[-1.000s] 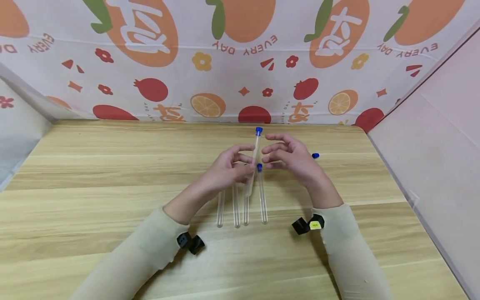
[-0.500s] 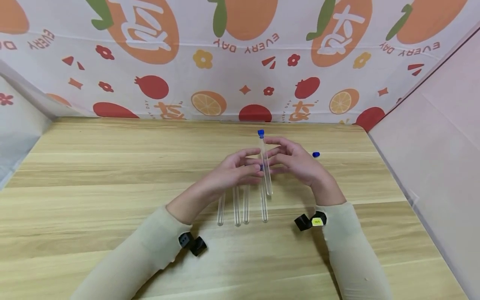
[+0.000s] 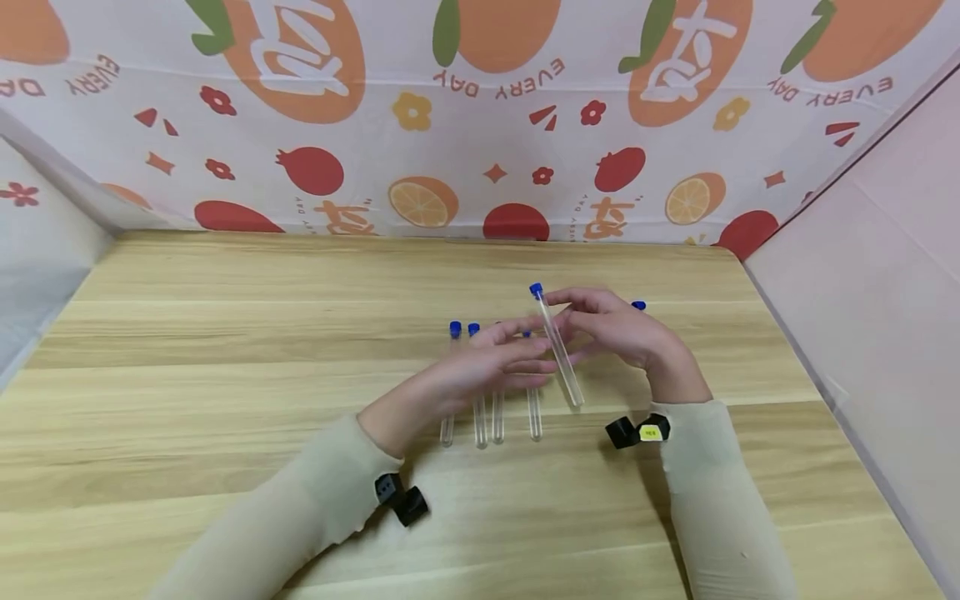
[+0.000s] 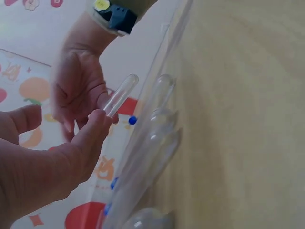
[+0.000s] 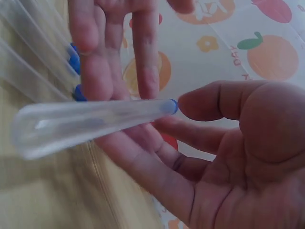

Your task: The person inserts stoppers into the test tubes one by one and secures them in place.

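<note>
A clear test tube [image 3: 562,354] with a blue cap [image 3: 536,290] is held tilted above the table, cap end up and away. My right hand [image 3: 622,329] holds it between thumb and fingers; in the right wrist view the thumb tip meets the capped end and the fingers lie beneath. My left hand [image 3: 476,371] is beside the tube, its fingers extended and thumb apart, as the left wrist view shows. Whether its fingertips still touch the tube is unclear. Below it, several capped test tubes [image 3: 481,425] lie roughly side by side, partly hidden by that hand.
Another blue cap [image 3: 638,306] shows on the table behind my right hand; the hand may hide more of it. The wooden table [image 3: 225,400] ends at a fruit-printed cloth [image 3: 465,125] at the back, with a pale wall [image 3: 885,275] on the right.
The test tube has moved from my left hand over to my right and now tilts the other way. My left fingers have straightened off it; both hands have shifted slightly right.
</note>
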